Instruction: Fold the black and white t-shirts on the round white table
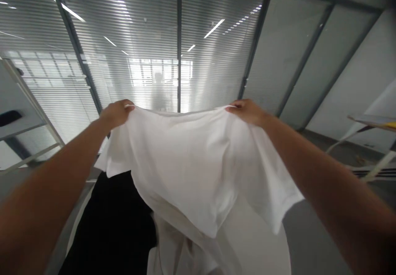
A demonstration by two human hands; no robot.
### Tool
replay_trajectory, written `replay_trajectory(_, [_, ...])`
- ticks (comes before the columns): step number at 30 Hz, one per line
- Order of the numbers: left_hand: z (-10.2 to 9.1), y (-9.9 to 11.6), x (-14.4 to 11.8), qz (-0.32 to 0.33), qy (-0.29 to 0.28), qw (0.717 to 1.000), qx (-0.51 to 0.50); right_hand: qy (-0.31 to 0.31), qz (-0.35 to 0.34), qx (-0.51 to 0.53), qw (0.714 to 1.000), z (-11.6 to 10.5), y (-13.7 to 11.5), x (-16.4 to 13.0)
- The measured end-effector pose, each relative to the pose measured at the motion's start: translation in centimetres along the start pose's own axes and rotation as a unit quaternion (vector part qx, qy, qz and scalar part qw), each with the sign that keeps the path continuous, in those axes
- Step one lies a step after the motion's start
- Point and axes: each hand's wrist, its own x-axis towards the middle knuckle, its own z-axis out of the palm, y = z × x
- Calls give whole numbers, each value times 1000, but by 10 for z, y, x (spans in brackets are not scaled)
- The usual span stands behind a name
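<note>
A white short-sleeved T-shirt (179, 155) hangs stretched between my two hands at about chest height. My left hand (116, 113) pinches its upper edge at one shoulder, fingers closed on the cloth. At the opposite shoulder my right hand (247, 110) grips the same edge between thumb and fingers. Both sleeves droop outward, and the lower part of the shirt falls in loose folds. Beneath it shows a white surface (262, 242), partly covered by the cloth. Black fabric (114, 225) lies to the left under the shirt.
A glass partition with blinds (213, 60) stands ahead, crossed by dark frame bars. A whiteboard-like panel (18, 89) on a stand is at the left. On the right, a shelf or table edge (371, 122) carries something yellow. Grey floor (312, 233) shows at lower right.
</note>
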Motion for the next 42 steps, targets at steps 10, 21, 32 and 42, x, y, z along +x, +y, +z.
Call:
replay_trajectory(10, [145, 39, -108, 112, -133, 985, 18, -194, -95, -107, 971, 156, -11, -76])
replay_trajectory(21, [109, 89, -292, 331, -258, 893, -162, -364, -25, -100, 925, 141, -8, -268])
replay_trajectory(32, [126, 116, -304, 311, -208, 910, -178, -279, 96, 301, 907, 157, -33, -303])
replay_trajectory(42, [114, 106, -282, 257, -180, 925, -216, -292, 189, 470, 811, 164, -62, -300])
